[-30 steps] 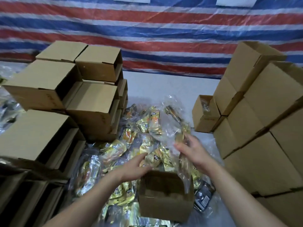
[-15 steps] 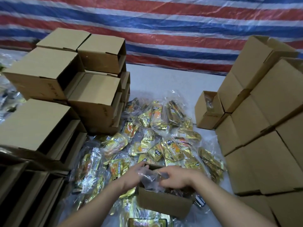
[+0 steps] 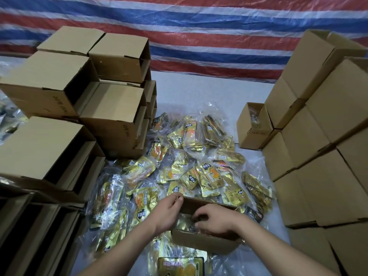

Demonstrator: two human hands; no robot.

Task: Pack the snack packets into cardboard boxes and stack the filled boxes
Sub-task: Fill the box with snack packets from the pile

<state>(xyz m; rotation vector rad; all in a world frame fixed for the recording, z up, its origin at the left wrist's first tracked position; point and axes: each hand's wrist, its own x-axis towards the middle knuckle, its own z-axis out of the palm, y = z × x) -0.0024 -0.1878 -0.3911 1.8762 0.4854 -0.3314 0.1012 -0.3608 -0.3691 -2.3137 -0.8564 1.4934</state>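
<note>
While the left hand (image 3: 168, 213) grips the left wall of the open cardboard box (image 3: 201, 239) near the front edge of the floor sheet (image 3: 199, 92) and the right hand (image 3: 216, 219) reaches inside with curled fingers that seem to press a clear-wrapped snack bundle (image 3: 184, 223) down, the likely trouble is slippery wrap bulging above the rim, so the flaps will not close and the box stacks crooked. The box sits mouth up amid the loose snack packets (image 3: 191, 168), its long axis running left to right, slightly skewed, and a hard push could tip it on that uneven bed.
</note>
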